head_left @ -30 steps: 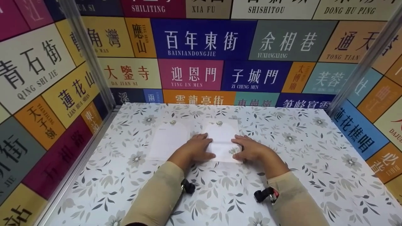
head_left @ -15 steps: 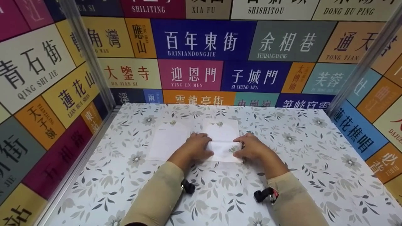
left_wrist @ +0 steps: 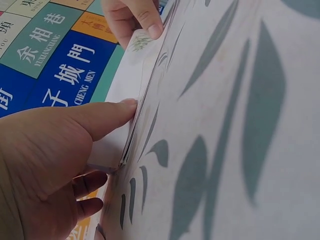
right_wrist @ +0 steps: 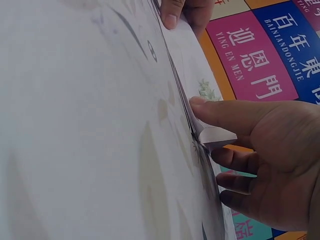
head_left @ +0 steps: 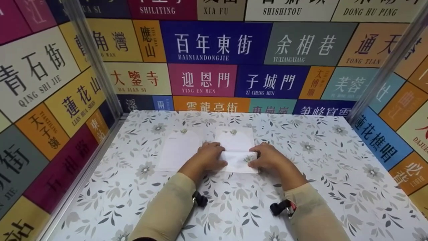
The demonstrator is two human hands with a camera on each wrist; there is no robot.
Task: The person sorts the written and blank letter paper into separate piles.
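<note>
A white sheet of paper point(head_left: 235, 162) with a leafy sprig printed near its lower right lies on the right-hand page point(head_left: 235, 140) of what looks like an open notebook. A crease or bend crosses it between both hands. My left hand point(head_left: 210, 156) holds its left edge, the thumb on top in the left wrist view. My right hand point(head_left: 269, 156) pinches the right edge; the right wrist view shows a curled paper corner point(right_wrist: 216, 136) between thumb and fingers. Some fingertips of each hand are hidden. Thin stacked page edges show under the sheet.
To the left lies another pale page point(head_left: 180, 150) with a small printed header. The floral-patterned tabletop point(head_left: 234, 207) surrounds the papers. Panels of coloured street-name signs point(head_left: 215, 42) stand behind and on both sides, with metal posts at the corners.
Over the last second the sheet's lower part has bent up, and a clearer crease shows between the hands. Both hands have shifted only slightly.
</note>
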